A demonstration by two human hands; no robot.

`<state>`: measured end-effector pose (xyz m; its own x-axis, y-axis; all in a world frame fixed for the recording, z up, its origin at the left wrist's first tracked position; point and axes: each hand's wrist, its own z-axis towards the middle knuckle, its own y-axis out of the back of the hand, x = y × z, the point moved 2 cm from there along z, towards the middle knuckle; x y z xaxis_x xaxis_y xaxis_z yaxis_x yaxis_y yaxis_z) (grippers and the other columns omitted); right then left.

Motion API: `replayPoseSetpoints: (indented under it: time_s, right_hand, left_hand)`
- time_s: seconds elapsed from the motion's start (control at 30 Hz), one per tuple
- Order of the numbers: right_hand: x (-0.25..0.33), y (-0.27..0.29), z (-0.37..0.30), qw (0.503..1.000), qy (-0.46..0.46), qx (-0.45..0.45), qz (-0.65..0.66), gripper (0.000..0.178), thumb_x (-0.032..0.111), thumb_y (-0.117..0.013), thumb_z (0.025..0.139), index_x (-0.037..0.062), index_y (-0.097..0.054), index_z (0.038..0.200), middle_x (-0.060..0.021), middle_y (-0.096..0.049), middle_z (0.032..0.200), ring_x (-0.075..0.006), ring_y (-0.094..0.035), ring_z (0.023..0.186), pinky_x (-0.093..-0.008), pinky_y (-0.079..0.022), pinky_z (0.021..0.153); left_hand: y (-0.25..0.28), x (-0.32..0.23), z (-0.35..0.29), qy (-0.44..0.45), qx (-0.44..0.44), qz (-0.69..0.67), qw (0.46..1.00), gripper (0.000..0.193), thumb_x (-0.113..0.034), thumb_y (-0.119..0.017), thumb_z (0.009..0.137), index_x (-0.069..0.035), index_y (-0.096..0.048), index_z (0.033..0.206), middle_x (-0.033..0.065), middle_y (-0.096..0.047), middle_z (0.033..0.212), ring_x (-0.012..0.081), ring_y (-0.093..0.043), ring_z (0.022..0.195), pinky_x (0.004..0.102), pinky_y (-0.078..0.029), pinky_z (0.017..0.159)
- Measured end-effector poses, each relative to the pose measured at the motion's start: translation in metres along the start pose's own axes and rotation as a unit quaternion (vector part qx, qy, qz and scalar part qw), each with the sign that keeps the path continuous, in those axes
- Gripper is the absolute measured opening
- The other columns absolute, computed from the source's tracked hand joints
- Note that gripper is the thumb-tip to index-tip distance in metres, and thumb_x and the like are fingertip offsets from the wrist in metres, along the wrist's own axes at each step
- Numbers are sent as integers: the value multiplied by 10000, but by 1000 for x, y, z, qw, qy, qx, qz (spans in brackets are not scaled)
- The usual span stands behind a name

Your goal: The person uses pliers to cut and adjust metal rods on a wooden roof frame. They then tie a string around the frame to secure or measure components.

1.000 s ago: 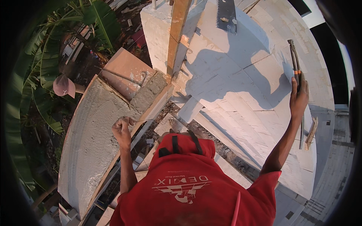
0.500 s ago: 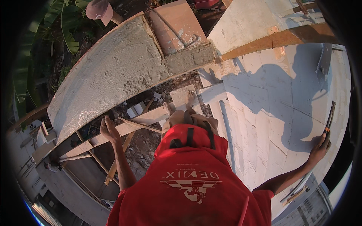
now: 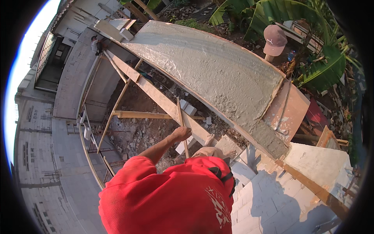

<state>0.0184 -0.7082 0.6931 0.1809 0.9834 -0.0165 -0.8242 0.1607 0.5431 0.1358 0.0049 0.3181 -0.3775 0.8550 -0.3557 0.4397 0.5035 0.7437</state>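
From where I stand, the biggest thing here is a curving slab of grey concrete (image 3: 206,66), glistening at its far left. Below it a long plank (image 3: 156,95) slants from upper left down toward the person's feet (image 3: 230,154). Across that plank runs a thin wooden batten (image 3: 180,113), its long axis nearly upright, its top leaning slightly left toward the slab. The left hand (image 3: 182,133) overlaps the batten, its grip narrow, fingers curled; whether it holds anything, I can't tell.
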Motion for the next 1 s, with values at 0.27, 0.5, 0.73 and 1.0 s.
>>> replayPoseSetpoints:
  time_s: [0.27, 0.5, 0.73, 1.0]
  right_hand:
    - [128, -112, -6, 987, -126, 83, 49, 317, 270, -557, 1029, 18, -710, 912, -157, -668, 826, -300, -647, 737, -403, -540, 646]
    - [214, -166, -25, 853, -77, 383, 347, 323, 235, -616, 1040, -27, -696, 1213, -224, -703, 1023, -375, -685, 889, -424, -551, 789]
    - [284, -178, -44, 794, -67, 433, 421, 244, 181, -664, 990, -25, -728, 1105, -145, -680, 854, -289, -655, 771, -407, -506, 709]
    - [395, -209, -59, 706, 16, 440, 554, 326, 232, -633, 1016, -12, -689, 1225, -185, -698, 1095, -326, -668, 1029, -423, -522, 860]
  left_hand:
    - [-60, 70, -51, 111, 72, -21, 991, 262, -316, -574, 898, -144, -763, 952, 178, -748, 940, 396, -721, 930, 527, -560, 813]
    - [-92, 88, -84, 177, 42, -6, 983, 291, -333, -610, 899, -113, -776, 994, 205, -751, 998, 423, -718, 970, 518, -577, 854]
    - [-6, 43, -75, 96, -169, -114, 974, 245, -272, -620, 939, -84, -762, 1010, 202, -741, 961, 408, -713, 910, 493, -565, 795]
    - [139, -116, -60, -299, -213, -216, 905, 216, -208, -678, 990, -9, -707, 1069, 136, -651, 877, 333, -659, 797, 453, -508, 693]
